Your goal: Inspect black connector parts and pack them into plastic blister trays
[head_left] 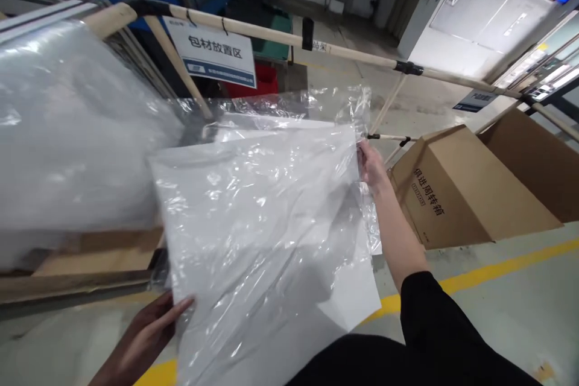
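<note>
A large white sheet [271, 223] hangs in front of me with clear plastic film [253, 193] over most of it. Its bare lower right corner sticks out past the film. My left hand [154, 325] grips the left edge, thumb on the front and fingers behind. Near the upper right corner, my right hand [371, 164] pinches the edge of the sheet and film. More white sheet and crumpled clear film show behind the top edge. I cannot tell how many layers are held.
A rack of beige pipes [271, 33] crosses ahead, carrying a white and blue sign [212, 51]. At left sits a blurred stack wrapped in clear plastic [67, 132]. Cardboard boxes [452, 187] stand on the right. A yellow line [497, 268] runs along the floor.
</note>
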A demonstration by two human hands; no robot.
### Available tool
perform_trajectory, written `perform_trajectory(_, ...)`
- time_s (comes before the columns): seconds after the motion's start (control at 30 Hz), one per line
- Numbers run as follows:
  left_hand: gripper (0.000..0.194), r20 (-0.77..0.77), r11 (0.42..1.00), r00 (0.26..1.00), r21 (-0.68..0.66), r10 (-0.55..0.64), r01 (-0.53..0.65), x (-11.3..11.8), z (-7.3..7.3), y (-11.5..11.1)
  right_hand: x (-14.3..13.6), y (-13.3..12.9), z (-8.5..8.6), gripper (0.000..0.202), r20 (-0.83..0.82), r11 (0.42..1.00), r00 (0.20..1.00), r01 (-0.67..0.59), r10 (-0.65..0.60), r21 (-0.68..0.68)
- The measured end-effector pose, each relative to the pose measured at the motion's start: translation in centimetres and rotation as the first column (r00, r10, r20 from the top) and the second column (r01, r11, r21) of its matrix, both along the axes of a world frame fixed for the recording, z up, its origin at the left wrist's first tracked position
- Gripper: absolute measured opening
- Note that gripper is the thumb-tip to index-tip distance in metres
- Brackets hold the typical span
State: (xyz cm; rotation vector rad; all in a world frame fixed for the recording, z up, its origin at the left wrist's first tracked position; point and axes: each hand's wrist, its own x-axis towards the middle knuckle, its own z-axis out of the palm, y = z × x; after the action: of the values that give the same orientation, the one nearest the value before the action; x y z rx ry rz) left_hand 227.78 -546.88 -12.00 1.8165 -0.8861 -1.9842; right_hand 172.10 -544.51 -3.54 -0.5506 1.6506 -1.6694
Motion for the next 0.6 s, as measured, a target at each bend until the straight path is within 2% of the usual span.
perform_trajectory(0.17,0.066,-0.064,0.997,0.995,0.012,-0.078,0.079,0.1,-1.1,3.9,3.5,6.0,-6.3,0.061,-0.130,0.966,0.990,-0.016,0.051,0.259)
perform_trajectory(0.27,0.071,-0.049,1.000,0.999,-0.008,-0.013,0.013,-0.1,-0.9,5.3,4.3,10.7,-8.6,0.067,-0.243,0.912,0.966,0.017,0.091,0.409)
perform_trajectory(0.37,0.072,-0.034,0.998,0.998,-0.028,0.047,-0.048,-0.3,-0.4,5.2,5.2,15.4,-9.6,0.057,-0.263,0.818,0.944,-0.013,0.199,0.575)
perform_trajectory(0.43,0.071,-0.051,0.998,0.999,-0.057,0.015,-0.018,-0.4,-0.1,4.7,6.1,18.4,-9.8,0.052,-0.222,0.790,0.948,-0.045,0.226,0.611)
perform_trajectory(0.6,0.068,-0.055,0.992,0.994,-0.078,-0.099,0.095,-0.2,-0.1,5.2,9.0,24.0,-10.2,0.050,-0.158,0.835,0.979,-0.021,0.129,0.550)
